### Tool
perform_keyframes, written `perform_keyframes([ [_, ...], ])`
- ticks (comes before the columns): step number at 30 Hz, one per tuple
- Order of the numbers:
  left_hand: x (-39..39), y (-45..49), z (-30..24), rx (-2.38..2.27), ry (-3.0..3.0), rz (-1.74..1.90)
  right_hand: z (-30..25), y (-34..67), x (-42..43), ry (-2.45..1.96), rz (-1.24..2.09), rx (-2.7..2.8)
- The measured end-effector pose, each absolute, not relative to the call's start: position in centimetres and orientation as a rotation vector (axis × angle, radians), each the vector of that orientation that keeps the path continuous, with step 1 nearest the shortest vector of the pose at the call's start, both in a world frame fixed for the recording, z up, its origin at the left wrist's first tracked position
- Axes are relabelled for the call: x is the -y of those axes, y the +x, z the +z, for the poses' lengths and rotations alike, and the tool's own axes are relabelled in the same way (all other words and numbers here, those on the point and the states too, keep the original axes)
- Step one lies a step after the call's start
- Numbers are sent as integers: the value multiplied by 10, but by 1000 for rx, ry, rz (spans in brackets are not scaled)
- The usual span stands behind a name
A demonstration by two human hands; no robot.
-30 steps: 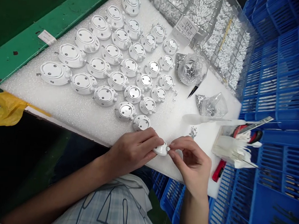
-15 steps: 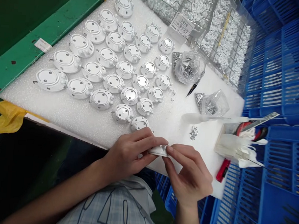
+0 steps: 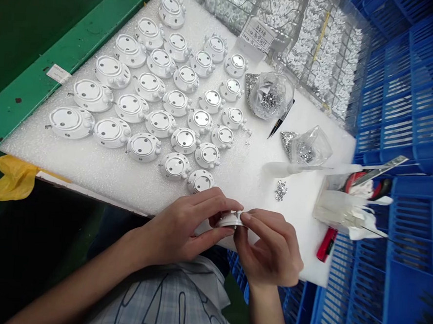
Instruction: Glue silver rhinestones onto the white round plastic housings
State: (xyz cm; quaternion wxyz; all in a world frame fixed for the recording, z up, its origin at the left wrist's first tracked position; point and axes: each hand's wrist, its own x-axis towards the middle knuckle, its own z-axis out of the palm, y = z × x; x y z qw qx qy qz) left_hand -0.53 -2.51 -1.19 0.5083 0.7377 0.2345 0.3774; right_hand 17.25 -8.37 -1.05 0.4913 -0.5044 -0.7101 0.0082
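Note:
Between my two hands, over the near edge of the white foam sheet point(image 3: 238, 168), is a small white oval shell piece point(image 3: 230, 220), seen nearly edge-on. My left hand point(image 3: 190, 224) pinches it from the left with thumb and fingers. On its right end the thumb and fingertips of my right hand point(image 3: 270, 248) are closed; whether they also hold a tiny part is hidden. Several similar white shell pieces point(image 3: 143, 146) lie in slanting rows on the foam, each with a flat oval face and two dark dots. The closest one point(image 3: 202, 181) sits just beyond my left hand.
Small metal parts point(image 3: 281, 190) lie in a loose pile, near plastic bags of parts point(image 3: 270, 97) point(image 3: 308, 150) and black tweezers point(image 3: 280, 119). A white squeeze bottle point(image 3: 282, 169), a tool holder point(image 3: 331, 208) and a red object point(image 3: 327, 244) are rightward. Blue crates point(image 3: 418, 96) border the right; a clear tray point(image 3: 299, 69) stands behind.
The shell piece has tilted in my fingers, showing more of its rounded side. My right hand has shifted slightly left and down. The whole view has turned a little.

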Motion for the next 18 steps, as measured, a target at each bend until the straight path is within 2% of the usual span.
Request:
perform_keyframes([
  [6,23,-7,-12,-499,1693,888,-14,175,84,-1169,136,1617],
  [18,21,-9,-11,-501,1694,838,-14,176,81,-1129,151,1615],
])
